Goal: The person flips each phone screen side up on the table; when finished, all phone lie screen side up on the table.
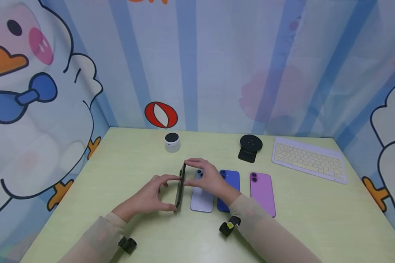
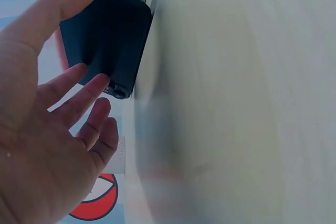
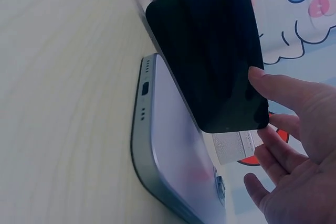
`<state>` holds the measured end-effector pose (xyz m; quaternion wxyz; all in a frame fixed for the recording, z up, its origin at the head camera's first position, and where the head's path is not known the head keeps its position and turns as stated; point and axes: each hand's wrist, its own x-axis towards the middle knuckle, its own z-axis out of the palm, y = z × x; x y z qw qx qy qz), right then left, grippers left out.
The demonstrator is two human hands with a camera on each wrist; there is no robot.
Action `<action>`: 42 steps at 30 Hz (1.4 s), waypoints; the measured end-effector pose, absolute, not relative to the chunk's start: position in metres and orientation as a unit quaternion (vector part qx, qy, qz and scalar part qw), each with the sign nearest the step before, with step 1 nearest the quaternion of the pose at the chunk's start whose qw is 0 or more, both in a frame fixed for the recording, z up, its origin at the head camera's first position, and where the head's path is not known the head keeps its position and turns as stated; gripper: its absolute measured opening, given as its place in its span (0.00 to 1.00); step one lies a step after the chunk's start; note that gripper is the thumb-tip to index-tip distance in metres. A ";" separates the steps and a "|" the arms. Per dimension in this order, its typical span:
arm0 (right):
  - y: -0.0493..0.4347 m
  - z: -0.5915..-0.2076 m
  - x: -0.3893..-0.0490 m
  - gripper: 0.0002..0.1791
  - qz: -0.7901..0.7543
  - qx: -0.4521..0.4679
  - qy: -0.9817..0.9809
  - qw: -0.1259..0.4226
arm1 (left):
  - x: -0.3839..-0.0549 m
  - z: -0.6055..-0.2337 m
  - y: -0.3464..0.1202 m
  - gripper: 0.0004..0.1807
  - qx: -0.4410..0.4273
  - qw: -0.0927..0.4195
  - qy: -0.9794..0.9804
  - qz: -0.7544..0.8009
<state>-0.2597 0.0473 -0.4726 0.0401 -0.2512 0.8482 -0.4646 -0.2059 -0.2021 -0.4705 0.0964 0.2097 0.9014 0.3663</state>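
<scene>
A black smartphone (image 1: 180, 186) stands on its long edge between both hands, its camera side facing left. The left hand (image 1: 145, 201) grips it, thumb at the near end and fingertips against the back; in the left wrist view the dark back (image 2: 107, 35) shows its lenses low down. The right hand (image 1: 214, 180) holds the far end, with its thumb on the glossy screen (image 3: 210, 56) in the right wrist view. Just right of it lies a pale lavender smartphone (image 1: 202, 200), face down, partly covered by the right hand.
A blue smartphone (image 1: 230, 182) and a pink one (image 1: 262, 193) lie face down farther right. Behind them are a small white speaker-like cylinder (image 1: 172, 143), a black stand with a round top (image 1: 251, 143) and a white keyboard (image 1: 309, 160). A printed curtain (image 1: 217, 73) backs the table.
</scene>
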 end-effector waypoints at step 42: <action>0.030 -0.483 -0.270 0.41 -0.418 -0.286 0.860 0.057 | -0.204 -0.445 -0.225 0.53 0.242 0.072 0.907 0.337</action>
